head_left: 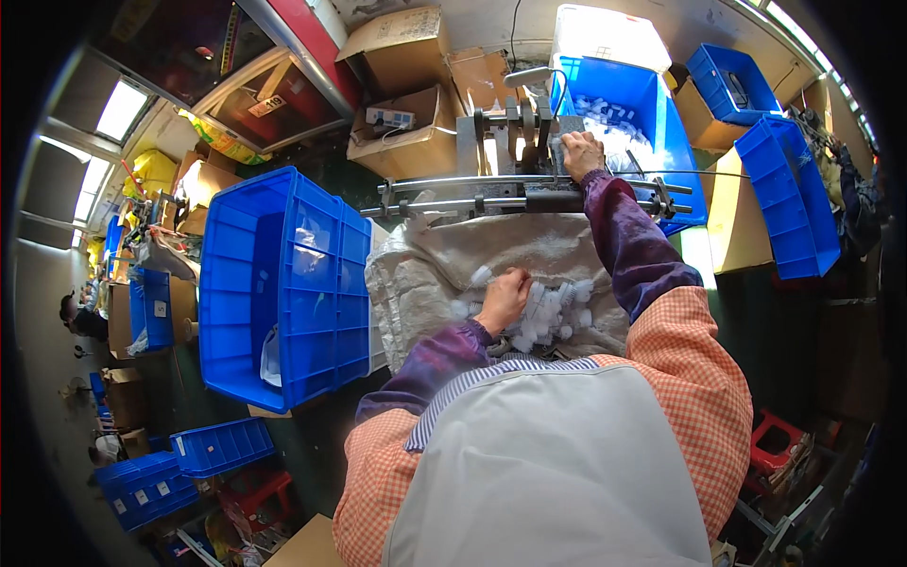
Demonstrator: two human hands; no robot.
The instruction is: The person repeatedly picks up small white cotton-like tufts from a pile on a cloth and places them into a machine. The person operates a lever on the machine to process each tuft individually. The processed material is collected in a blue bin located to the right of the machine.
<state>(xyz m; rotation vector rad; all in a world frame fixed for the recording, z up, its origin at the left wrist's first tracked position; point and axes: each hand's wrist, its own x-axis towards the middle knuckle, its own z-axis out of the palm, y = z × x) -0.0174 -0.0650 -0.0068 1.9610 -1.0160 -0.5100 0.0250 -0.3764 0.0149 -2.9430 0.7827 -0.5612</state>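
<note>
My left hand (504,300) is over a grey-white woven sack (416,283) spread in front of me. Its fingers are curled together at the edge of a pile of small white ribbed plastic pieces (545,315); whatever they pinch is too small to make out. Farther forward, my right hand (582,155) is closed at the right end of a dark metal bench machine (515,142), and the part under its fingers is hidden. Two steel rods (453,206) run across the machine's near side. One loose white piece (481,275) lies beside my left hand.
A big blue crate (288,293) stands on its side at my left. Behind the machine, a blue bin (661,123) holds more white pieces. Cardboard boxes (402,142) stand at the back left. More blue crates (789,198) are at the right. A red stool (775,444) is at lower right.
</note>
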